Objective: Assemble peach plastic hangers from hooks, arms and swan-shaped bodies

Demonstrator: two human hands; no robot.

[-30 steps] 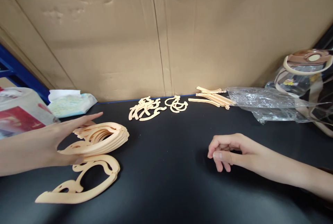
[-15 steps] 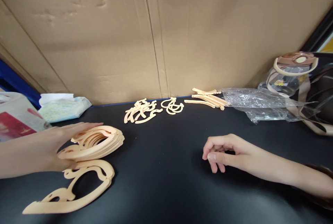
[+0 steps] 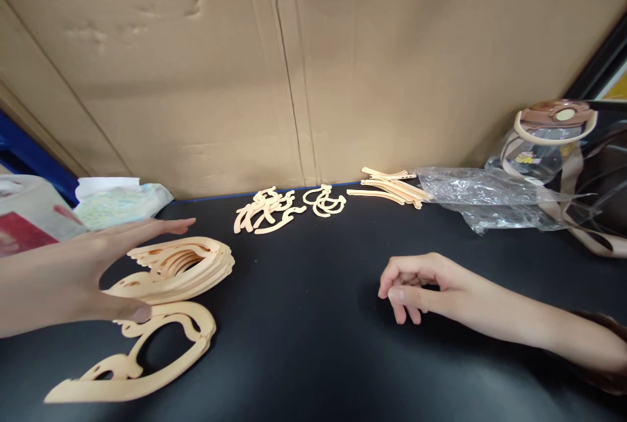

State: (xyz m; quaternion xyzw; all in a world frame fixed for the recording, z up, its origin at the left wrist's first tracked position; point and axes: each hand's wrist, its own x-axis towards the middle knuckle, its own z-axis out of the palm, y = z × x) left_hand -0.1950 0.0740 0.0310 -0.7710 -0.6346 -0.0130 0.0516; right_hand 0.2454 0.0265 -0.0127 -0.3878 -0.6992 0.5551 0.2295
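Head view: stack [image 3: 196, 283] on the table [image 3: 304, 350], left hand [image 3: 81, 275] spread open at its left, right hand [image 3: 448, 278] loosely half-open, empty, well to its right, and a bumping thumb [image 3: 130, 308] could scatter it.

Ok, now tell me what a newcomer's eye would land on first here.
Probably the stack of curved, pale pieces at the left, with the left hand spread open at its left end. Next might come the loosely curled right hand at the right, then the clear container with a brown lid at the far right.
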